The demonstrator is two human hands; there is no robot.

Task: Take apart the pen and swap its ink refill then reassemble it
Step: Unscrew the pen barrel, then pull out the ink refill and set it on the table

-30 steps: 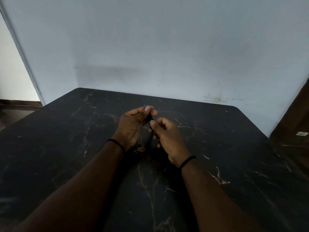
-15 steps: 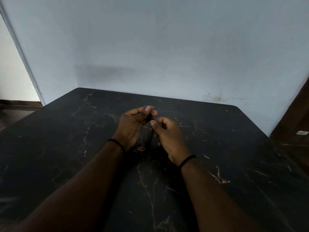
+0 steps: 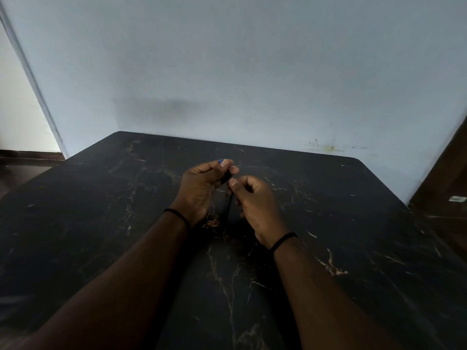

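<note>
The left hand [image 3: 202,188] pinches the top of a dark pen [image 3: 228,195] between thumb and curled fingers, a small blue tip showing just above the fingertips. The right hand [image 3: 255,205] sits close beside it, thumb and forefinger closed on the same pen lower down — the two hands almost touch. The pen hangs between them above the black marble table [image 3: 101,223]. Each wrist wears a black band [image 3: 178,215]. A pale blue wall [image 3: 227,72] stands behind.

Dim, soft shadows — wide-angle edge distortion.
</note>
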